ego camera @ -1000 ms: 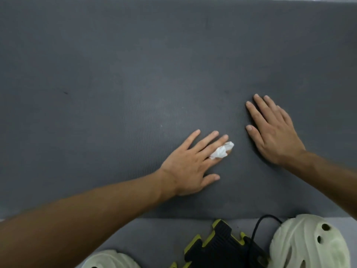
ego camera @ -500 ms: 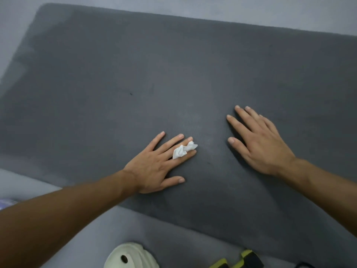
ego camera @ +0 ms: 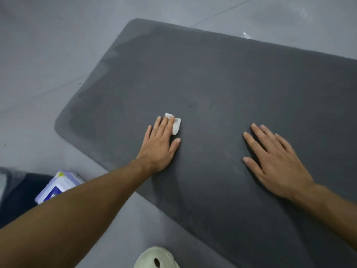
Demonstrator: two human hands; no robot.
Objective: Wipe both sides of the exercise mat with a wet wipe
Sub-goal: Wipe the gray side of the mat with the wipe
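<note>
So the grey tiled floor point(ego camera: 48, 55) takes up the whole background, and the dark grey mat point(ego camera: 231, 84) lies flat on it, running from the rounded corners on the left off the right edge of the shot. There are lighter, hazy streaks along its left end and far-left corner.

Both hands are down on the mat, well apart from each other. The right hand point(ego camera: 276, 163) is just planted flat, palm down, fingers straight and a bit spread, holding nothing. The left hand point(ego camera: 159, 147) is also flat with straight fingers, thumb out to the side, pressing down on the wipe.

Off the mat on the floor, near the left forearm, there's a white and blue pack of wipes point(ego camera: 58, 186), partly hidden by the arm, sitting beside something dark blue that I can't make out. At the bottom edge there's a pale foam shoe point(ego camera: 156, 258) with a round hole in it, just beside the mat's near edge.

Smallest bit: the wipe point(ego camera: 176, 125) is a scrunched white wad on the mat, pinned under the left fingertips and poking out past them on the thumb side.
</note>
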